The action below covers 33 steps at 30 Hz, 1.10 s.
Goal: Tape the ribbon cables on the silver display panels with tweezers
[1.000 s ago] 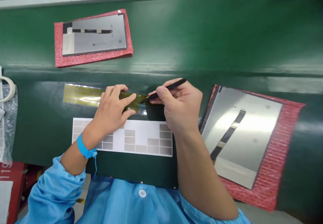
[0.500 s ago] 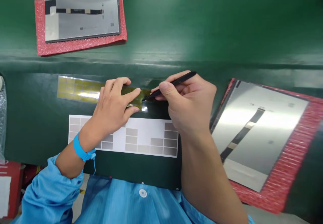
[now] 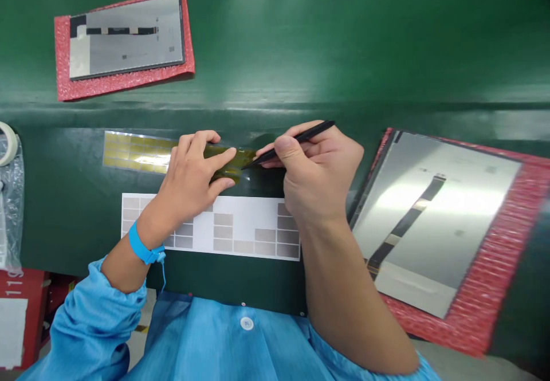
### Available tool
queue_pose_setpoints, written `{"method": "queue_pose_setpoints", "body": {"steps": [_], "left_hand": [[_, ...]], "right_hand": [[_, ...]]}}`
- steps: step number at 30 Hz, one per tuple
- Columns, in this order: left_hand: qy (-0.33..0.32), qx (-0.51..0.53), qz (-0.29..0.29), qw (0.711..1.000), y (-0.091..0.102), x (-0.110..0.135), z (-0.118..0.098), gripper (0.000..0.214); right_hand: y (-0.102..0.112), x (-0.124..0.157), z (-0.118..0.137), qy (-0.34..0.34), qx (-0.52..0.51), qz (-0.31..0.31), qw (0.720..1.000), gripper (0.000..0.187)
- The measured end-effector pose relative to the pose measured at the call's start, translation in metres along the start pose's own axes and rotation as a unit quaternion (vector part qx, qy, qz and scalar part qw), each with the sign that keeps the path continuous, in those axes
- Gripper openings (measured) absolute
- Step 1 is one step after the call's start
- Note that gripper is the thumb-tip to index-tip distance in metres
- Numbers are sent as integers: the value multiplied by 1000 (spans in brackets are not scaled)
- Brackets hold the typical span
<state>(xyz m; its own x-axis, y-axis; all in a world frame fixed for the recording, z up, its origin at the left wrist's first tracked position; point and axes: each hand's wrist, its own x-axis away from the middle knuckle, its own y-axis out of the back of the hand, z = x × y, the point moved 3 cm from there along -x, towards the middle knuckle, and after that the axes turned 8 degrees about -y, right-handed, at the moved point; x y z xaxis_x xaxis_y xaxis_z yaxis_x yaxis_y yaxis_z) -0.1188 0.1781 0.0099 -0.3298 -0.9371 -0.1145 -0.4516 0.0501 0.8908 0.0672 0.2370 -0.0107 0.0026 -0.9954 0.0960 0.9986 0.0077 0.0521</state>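
Observation:
A sheet of amber, yellowish tape labels (image 3: 137, 150) on a clear backing lies across the green mat. My left hand (image 3: 189, 172) rests over its middle, fingers spread, with thumb and index finger pressing near the right part. In my right hand (image 3: 320, 169) is a pair of slim black tweezers (image 3: 307, 134), held like a pen. Their fine tip touches or nearly touches the strip's right end, just beyond my left fingertips. Below both hands lies a white sheet of grey rectangular stickers (image 3: 244, 235), with several stickers gone; my left wrist and right hand cover parts of it.
A display panel (image 3: 464, 209) with a dark flex cable lies on pink bubble wrap (image 3: 511, 255) at right. Another panel (image 3: 129, 48) rests on pink wrap at the upper left. A tape roll (image 3: 9, 143), clear plastic bag (image 3: 12, 209) and red box (image 3: 26, 306) are at the left edge.
The view has shifted slightly, bringing the tape roll into sight at left. Both hands keep nearly the same places, and the tweezers' tip stays at the strip's right end.

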Motion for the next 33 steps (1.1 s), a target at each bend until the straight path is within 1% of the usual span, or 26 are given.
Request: {"method": "queue_pose_setpoints", "body": {"steps": [3, 5, 7, 9, 10, 11, 13, 15, 16, 18, 19, 20, 21, 23, 24, 26, 29, 33], "left_hand": [[-6, -2, -2, 1000, 1, 0, 3, 43], [-21, -3, -8, 1000, 4, 0, 7, 43], [-46, -8, -20, 999, 8, -2, 10, 40], [-77, -14, -44, 996, 14, -6, 8, 34], [-89, -15, -64, 994, 17, -9, 3, 31], [-95, -13, -87, 992, 20, -11, -6, 27], [-85, 0, -133, 987, 23, -12, -34, 21], [-68, 23, -155, 985, 15, -9, -76, 18], [-68, 39, -153, 985, 5, -8, -99, 17], [-93, 82, -129, 984, -21, -5, -141, 17], [-104, 100, -119, 982, -37, -4, -158, 17], [-109, 114, -113, 981, -51, -4, -169, 16], [-107, 120, -110, 981, -63, -5, -177, 16], [-97, 121, -113, 981, -80, -8, -181, 16], [-94, 118, -113, 982, -85, -9, -181, 15], [-97, 112, -110, 983, -87, -12, -178, 16], [-104, 108, -104, 983, -82, -14, -177, 15], [-93, 108, -98, 985, -78, -14, -179, 18]], "right_hand": [[5, 4, 9, 9, -25, -16, 1000, 34], [19, 8, 20, 18, -35, -22, 999, 34], [47, 11, 31, 27, -49, -33, 998, 33], [88, 17, 39, 26, -57, -56, 996, 34], [111, 21, 41, 18, -57, -71, 996, 35], [135, 25, 42, 6, -52, -89, 995, 36], [178, 34, 38, -36, -42, -120, 991, 39], [207, 44, 28, -89, -43, -137, 986, 44], [216, 48, 23, -113, -47, -140, 983, 46], [222, 54, 13, -150, -54, -143, 977, 47], [220, 57, 10, -162, -53, -146, 975, 45], [218, 58, 8, -172, -49, -146, 973, 42], [214, 59, 7, -179, -43, -148, 972, 38], [207, 60, 8, -188, -27, -156, 969, 31], [205, 60, 10, -191, -19, -160, 968, 28], [203, 61, 14, -191, -8, -167, 967, 24], [201, 63, 18, -190, -1, -165, 968, 21], [198, 68, 18, -203, 12, -177, 963, 20]]}}
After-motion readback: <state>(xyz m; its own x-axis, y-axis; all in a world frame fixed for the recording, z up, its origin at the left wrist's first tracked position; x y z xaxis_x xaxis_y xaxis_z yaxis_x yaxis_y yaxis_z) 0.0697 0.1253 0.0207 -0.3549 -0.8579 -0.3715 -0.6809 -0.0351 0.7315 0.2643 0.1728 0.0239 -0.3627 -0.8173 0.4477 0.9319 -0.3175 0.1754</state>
